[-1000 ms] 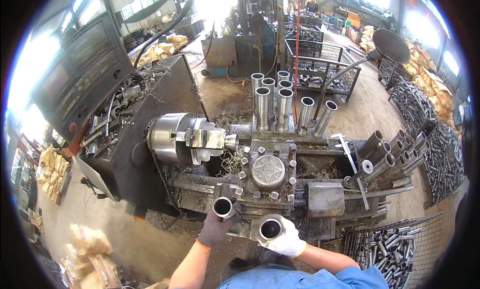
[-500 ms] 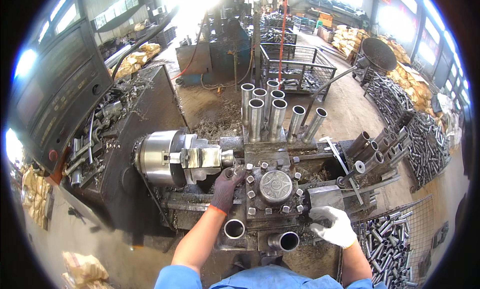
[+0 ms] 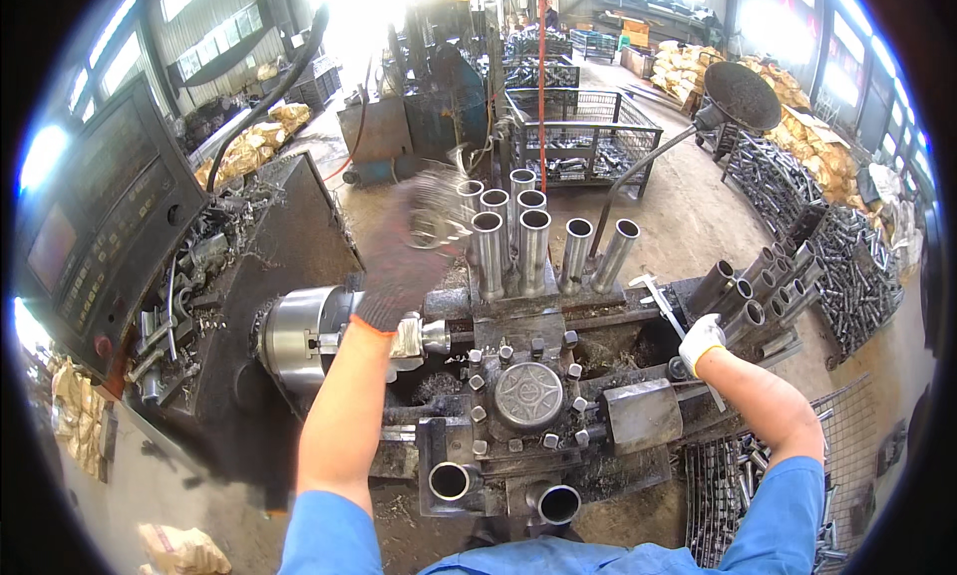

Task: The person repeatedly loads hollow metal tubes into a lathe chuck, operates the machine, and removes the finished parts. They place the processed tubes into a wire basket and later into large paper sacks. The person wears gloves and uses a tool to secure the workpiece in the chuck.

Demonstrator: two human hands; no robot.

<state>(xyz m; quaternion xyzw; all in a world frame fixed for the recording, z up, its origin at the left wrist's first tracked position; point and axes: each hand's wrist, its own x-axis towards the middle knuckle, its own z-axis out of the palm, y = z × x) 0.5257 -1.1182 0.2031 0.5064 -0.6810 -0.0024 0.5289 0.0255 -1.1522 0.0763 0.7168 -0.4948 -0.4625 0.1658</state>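
My left hand (image 3: 404, 261), in a dark glove, is raised over the lathe chuck (image 3: 291, 338). Curly metal shavings (image 3: 439, 206) blur around its fingertips, and motion smears the fingers, so I cannot tell whether they grip or release them. In a white glove, my right hand (image 3: 703, 343) is closed beside a caliper (image 3: 659, 306) and dark tubes (image 3: 711, 287). It covers the place where a round-ended metal piece lay, and what the fingers hold is hidden. Between my arms sits the bolted tool post (image 3: 528, 396).
Bright steel tubes (image 3: 533, 251) stand upright behind the tool post. Two open tube ends (image 3: 450, 481) face me at the front. A control panel (image 3: 100, 246) rises at left, a lamp arm (image 3: 643, 176) at right. Wire bins (image 3: 583, 132) stand beyond.
My left hand has gone from the cutting area up and away, shavings trailing past it. My right hand has moved from beside the tool post to the caliper and dark tubes. The view has shifted slightly.
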